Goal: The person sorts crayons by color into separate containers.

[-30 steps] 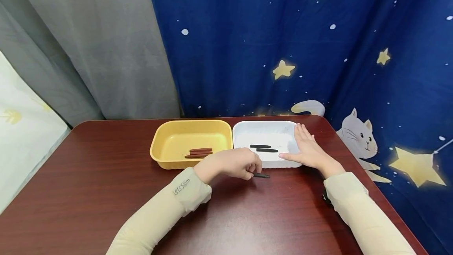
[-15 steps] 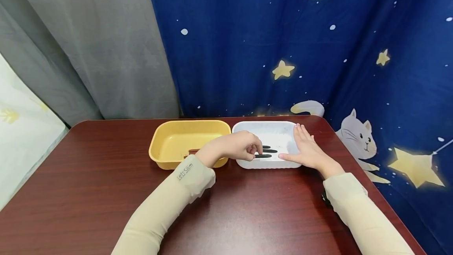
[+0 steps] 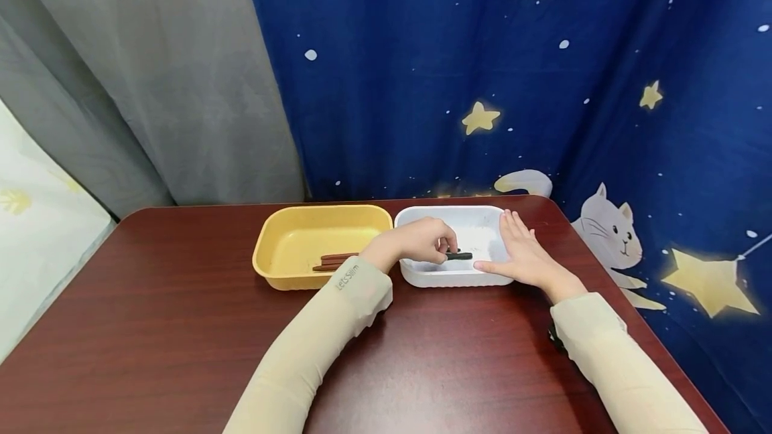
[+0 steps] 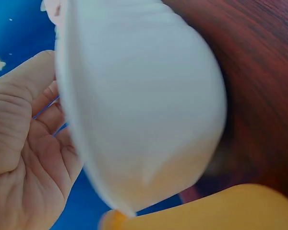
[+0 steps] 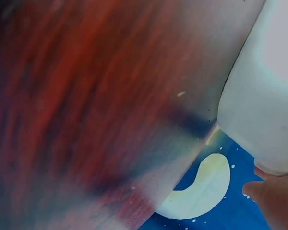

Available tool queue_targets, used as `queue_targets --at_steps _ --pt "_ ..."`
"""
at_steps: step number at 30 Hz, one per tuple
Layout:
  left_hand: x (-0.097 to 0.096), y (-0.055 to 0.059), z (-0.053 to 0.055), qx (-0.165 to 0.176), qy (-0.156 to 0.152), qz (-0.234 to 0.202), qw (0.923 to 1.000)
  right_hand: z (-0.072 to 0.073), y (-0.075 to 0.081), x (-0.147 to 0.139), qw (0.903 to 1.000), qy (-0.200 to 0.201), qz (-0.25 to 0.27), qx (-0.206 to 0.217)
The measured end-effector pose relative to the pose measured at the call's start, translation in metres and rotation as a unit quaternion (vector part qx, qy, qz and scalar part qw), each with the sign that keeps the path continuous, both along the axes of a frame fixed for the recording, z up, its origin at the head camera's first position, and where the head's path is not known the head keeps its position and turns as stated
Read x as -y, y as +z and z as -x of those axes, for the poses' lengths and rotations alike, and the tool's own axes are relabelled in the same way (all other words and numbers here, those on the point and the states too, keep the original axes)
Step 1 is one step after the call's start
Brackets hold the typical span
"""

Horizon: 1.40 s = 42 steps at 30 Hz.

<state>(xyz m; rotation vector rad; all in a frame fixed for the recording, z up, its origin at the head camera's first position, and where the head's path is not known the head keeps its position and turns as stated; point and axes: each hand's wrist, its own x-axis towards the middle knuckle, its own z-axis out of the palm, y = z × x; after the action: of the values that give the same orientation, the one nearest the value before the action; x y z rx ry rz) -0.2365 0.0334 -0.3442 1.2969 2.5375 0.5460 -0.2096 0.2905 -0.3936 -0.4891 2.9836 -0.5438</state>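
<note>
In the head view, my left hand (image 3: 428, 241) reaches into the white tray (image 3: 449, 280), its fingers curled and pinching a dark stick like a black crayon. Black crayons (image 3: 460, 256) lie close together at those fingertips, partly covered by the hand. My right hand (image 3: 526, 254) lies spread against the tray's right end, thumb pointing inward over the front rim. From the left wrist, the tray wall (image 4: 144, 105) hides the fingertips of the left hand (image 4: 36, 158). The right wrist view catches a bit of the right hand (image 5: 278, 201) beside the tray (image 5: 259, 96).
A yellow tray (image 3: 283, 282) stands directly left of the white one, with several reddish-brown crayons (image 3: 332, 262) inside, partly behind the left forearm. Both trays sit near the back edge of the dark wooden table (image 3: 151, 327). Curtains (image 3: 386, 86) hang behind it.
My left hand has carried a black crayon from in front of the white tray up over its rim and into it, beside the other black crayons. The right hand has stayed in place.
</note>
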Motion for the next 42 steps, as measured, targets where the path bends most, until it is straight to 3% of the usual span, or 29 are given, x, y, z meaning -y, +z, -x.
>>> queue_targets --at_steps 7,10,14,19,25,31,34,37,42 --pt "-0.001 -0.018 0.013 0.03 0.045 0.029 0.9981 -0.002 0.002 0.003 1.0 0.0 -0.004 -0.003" --pt "-0.001 -0.022 0.016 0.041 0.05 0.039 0.9972 -0.003 0.002 0.004 1.0 0.0 -0.007 -0.003" --pt "-0.003 -0.025 0.018 0.038 0.047 0.056 0.9966 -0.002 0.003 0.003 1.0 -0.002 -0.007 -0.003" --pt "-0.003 -0.03 0.019 0.034 0.068 0.079 0.994 -0.001 0.0 0.005 1.0 0.0 0.0 -0.002" --pt "0.002 -0.039 0.019 0.031 0.098 0.078 0.9916 0.0 -0.005 0.01 1.0 0.007 0.004 -0.005" --pt "0.005 -0.039 0.018 0.005 0.095 0.071 0.9929 0.002 -0.005 0.012 0.9999 0.008 -0.001 -0.008" --pt "0.007 -0.034 0.015 -0.02 0.089 0.066 0.9936 0.003 -0.003 0.012 0.9999 0.009 -0.003 -0.006" --pt "0.01 -0.026 0.004 -0.06 0.065 0.047 0.995 0.003 0.0 0.009 1.0 0.007 -0.006 -0.001" --pt "0.033 0.001 -0.036 -0.136 0.02 -0.009 0.9904 0.002 0.006 0.002 0.9999 -0.001 -0.012 0.001"
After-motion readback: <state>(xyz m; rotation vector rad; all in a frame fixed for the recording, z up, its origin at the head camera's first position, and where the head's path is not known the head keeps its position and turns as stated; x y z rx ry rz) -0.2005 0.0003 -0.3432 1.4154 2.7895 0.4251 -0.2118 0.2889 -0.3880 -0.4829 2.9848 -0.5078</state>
